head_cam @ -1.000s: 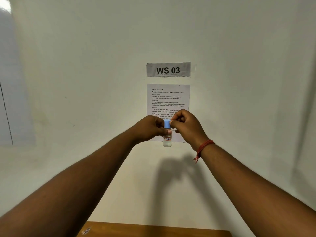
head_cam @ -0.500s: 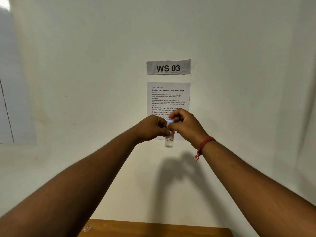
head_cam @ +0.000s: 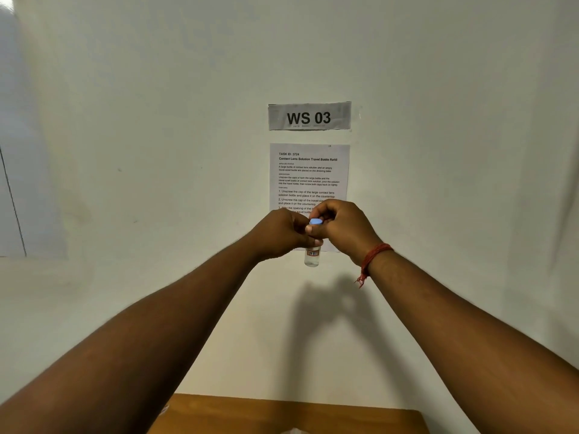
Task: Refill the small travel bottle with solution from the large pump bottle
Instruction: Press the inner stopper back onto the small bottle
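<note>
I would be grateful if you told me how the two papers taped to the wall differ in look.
The grey paper sign is a wide strip with the large bold letters "WS 03"; the white instruction sheet below it is taller and carries many lines of small print. The sign shows whole, while both hands and the bottle cover the sheet's lower part. Both lie flat on the wall.

We see a small bottle of clear, shiny plastic with a smooth blue plastic cap. The sign and sheet on the matt painted wall are paper. The table looks like smooth brown wood. The wrist band is red thread.
</note>
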